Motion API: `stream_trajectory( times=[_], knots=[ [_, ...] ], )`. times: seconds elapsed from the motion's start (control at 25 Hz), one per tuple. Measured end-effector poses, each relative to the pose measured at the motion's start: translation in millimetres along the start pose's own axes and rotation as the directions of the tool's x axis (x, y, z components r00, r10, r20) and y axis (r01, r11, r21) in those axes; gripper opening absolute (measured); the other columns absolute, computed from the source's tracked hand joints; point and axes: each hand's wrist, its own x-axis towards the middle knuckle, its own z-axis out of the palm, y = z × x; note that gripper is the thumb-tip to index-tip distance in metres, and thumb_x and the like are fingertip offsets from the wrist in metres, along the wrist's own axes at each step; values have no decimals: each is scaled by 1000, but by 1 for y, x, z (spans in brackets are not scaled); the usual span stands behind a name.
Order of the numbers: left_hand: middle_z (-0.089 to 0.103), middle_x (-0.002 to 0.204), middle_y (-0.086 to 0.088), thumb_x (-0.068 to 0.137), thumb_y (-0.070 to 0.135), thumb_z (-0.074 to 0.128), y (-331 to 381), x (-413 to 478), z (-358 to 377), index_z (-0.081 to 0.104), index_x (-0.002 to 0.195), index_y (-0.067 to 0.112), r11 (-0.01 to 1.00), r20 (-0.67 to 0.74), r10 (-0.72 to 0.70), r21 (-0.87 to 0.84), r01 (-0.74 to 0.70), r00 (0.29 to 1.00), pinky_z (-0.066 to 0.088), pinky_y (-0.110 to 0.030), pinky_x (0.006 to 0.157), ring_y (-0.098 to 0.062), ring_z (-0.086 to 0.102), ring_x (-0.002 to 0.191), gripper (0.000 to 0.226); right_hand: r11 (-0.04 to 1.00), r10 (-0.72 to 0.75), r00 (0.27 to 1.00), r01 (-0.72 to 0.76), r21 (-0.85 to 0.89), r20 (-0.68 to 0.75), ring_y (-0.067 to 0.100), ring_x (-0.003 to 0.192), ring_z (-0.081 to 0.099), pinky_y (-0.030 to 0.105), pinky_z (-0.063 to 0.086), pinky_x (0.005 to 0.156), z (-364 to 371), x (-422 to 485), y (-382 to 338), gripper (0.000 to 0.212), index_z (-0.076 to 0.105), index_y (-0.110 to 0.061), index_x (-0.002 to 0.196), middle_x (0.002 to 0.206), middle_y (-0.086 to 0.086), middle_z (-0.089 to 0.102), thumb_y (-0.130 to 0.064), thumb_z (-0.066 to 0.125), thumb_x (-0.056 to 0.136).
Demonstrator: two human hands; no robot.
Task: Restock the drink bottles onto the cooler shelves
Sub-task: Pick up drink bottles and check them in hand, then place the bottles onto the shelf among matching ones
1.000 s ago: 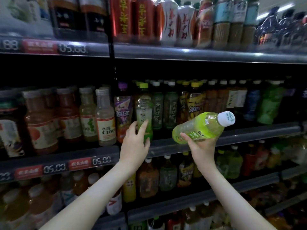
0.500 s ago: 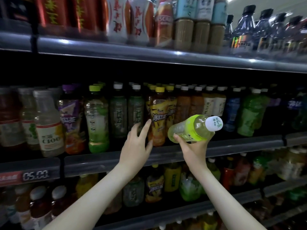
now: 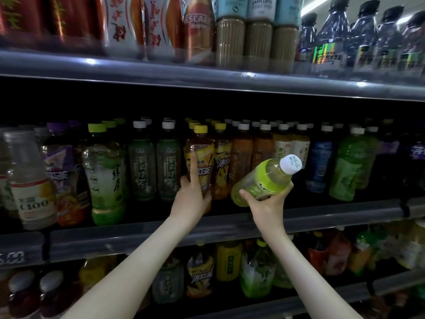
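Green bottle (image 3: 264, 180) lies tilted in our right hand (image 3: 266, 203), fingers wrapped round its base, white cap up and right, held just off the middle shelf (image 3: 322, 217). Our left hand (image 3: 193, 194) clasps a yellow-capped tea bottle (image 3: 200, 153) standing there, forefinger straight up its label. We judge it is making room for a slot.

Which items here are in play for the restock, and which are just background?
In play: right hand holding tilted green-label bottle, white cap; left hand gripping yellow-capped iced tea bottle; middle shelf.
Background: latte bottles and dark water bottles on top shelf; C100 bottle; blue-label bottle.
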Motion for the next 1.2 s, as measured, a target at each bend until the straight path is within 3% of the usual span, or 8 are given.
stream_trajectory(
  times=[0.16,0.28,0.36,0.48,0.6,0.84,1.04,1.2],
  knots=[
    [37,137,-22,93,32,55,-8,0,-8,-46,120,50,997,16,31,-68,-30,999,50,-31,65,-27,63,82,106,999,34,998,-31,-41,56,12,119,45,28,40,102,10,6,2,91,18,-21,137,131,0,40,-4,81,72],
    [36,138,-23,94,30,54,-11,-1,-8,-46,118,50,998,19,28,-54,-27,999,50,-28,53,-19,59,65,105,993,88,992,-81,-80,90,9,116,45,22,38,95,9,12,3,94,15,-20,140,128,-3,42,-10,81,74],
    [37,137,-22,95,31,52,-10,-3,-2,-45,121,47,1000,-20,15,-10,-15,1000,44,-26,48,-18,56,66,102,989,113,990,-104,-106,89,10,113,48,19,38,90,6,18,5,92,17,-19,140,124,-3,47,-14,81,74],
    [33,141,-22,94,31,54,-6,-10,7,-38,131,41,999,-120,0,33,4,993,49,-32,64,-32,55,103,99,988,129,989,-122,-95,72,14,111,55,22,43,89,0,21,12,87,22,-22,136,122,2,55,-18,82,74],
    [17,151,-24,91,25,59,-5,-24,14,-22,144,34,995,-198,33,100,-13,980,46,-47,92,-43,33,131,98,993,103,995,-102,-62,9,12,113,54,19,43,95,-7,11,15,88,23,-19,139,125,1,54,-18,82,74],
    [12,154,-22,89,20,61,14,-42,15,2,151,29,971,-197,232,109,-214,953,28,-50,110,-40,19,139,86,999,16,989,-11,38,-148,12,118,55,5,44,85,-36,3,-10,90,26,-5,144,134,10,52,-9,82,73],
    [19,154,-13,92,20,58,67,-61,45,14,151,24,938,-107,333,-68,-341,937,25,-37,112,-27,19,141,73,996,32,971,-50,-70,-236,9,117,56,33,46,104,-106,-12,-11,95,28,-11,144,132,1,55,-26,85,70],
    [28,152,-5,95,26,54,107,-64,82,20,150,24,923,-52,360,-127,-363,932,33,-30,109,-18,24,140,65,993,7,938,-46,-105,-347,7,110,60,22,48,97,-177,2,-1,81,34,-8,140,127,5,59,-13,81,74]
  ],
)
